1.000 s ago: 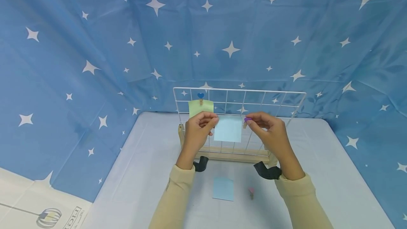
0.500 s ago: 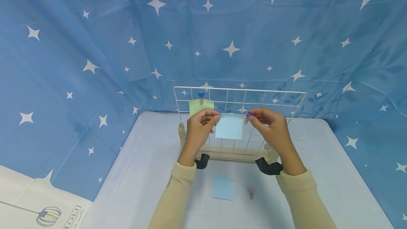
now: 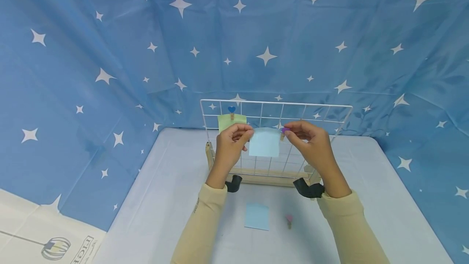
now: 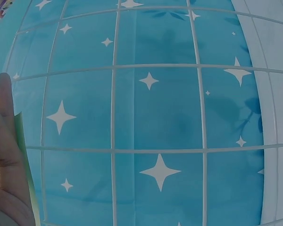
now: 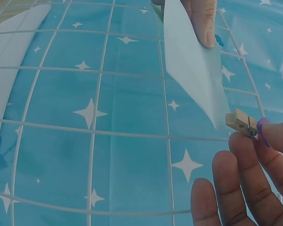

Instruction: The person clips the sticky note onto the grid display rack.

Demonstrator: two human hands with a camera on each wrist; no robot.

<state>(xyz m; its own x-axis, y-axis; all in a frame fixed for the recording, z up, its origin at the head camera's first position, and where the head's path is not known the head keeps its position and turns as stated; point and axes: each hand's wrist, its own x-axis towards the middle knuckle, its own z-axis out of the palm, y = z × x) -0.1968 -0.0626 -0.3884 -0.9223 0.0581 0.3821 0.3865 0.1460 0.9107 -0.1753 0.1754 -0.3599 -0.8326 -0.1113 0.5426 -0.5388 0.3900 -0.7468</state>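
My left hand (image 3: 230,145) pinches the upper left corner of a light blue paper square (image 3: 264,145) in front of a white wire grid (image 3: 307,104). Between thumb and fingertips, my right hand (image 3: 312,142) holds a small wooden clothespin (image 5: 243,123) with a purple decoration. In the right wrist view the clothespin's tip points at the paper's near corner, right at its edge. A green paper square (image 3: 229,122) hangs on the grid just left of the blue one, under a clothespin with a blue heart (image 3: 232,110); my left hand covers its lower part.
A light blue paper square (image 3: 256,217) lies on the white table (image 3: 176,215) in front of the grid, with a pink-topped clothespin (image 3: 289,221) to its right. The grid stands in a wooden base (image 3: 264,179). A blue starry curtain (image 3: 205,72) hangs behind.
Both hands have risen slightly along the grid, lifting the blue paper with them. The purple clothespin has gone up too, staying beside the paper's upper right corner.
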